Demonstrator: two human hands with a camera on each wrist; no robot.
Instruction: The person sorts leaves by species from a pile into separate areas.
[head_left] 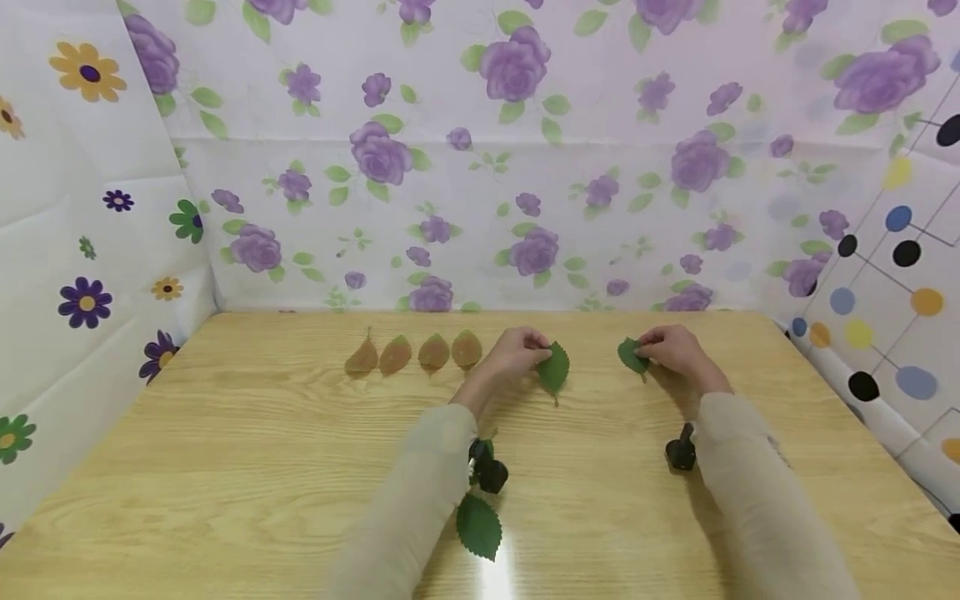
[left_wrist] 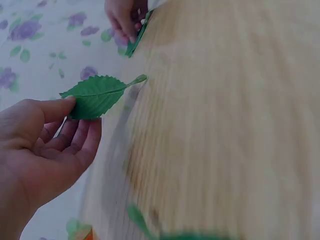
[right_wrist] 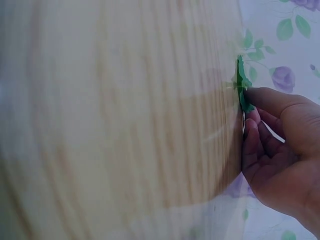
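Between thumb and fingers my left hand (head_left: pixel 521 352) pinches a green serrated leaf (head_left: pixel 554 369) by its tip, stem pointing toward me. In the left wrist view that same leaf (left_wrist: pixel 97 95) is held above the wooden table, its stem free. My right hand (head_left: pixel 672 346) pinches the edge of another green leaf (head_left: pixel 633 355), farther right near the table's back. The right wrist view shows this leaf (right_wrist: pixel 242 85) almost edge-on at the table surface, so I cannot tell whether it touches. A third green leaf (head_left: pixel 478 527) lies beside my left forearm.
Several reddish-brown leaves (head_left: pixel 395 356) lie in a row at the back left of the wooden table (head_left: pixel 262 467). More green shows behind the black wrist camera (head_left: pixel 491 473) at my left sleeve. Flowered cloth (head_left: pixel 480 192) stands along the back edge.
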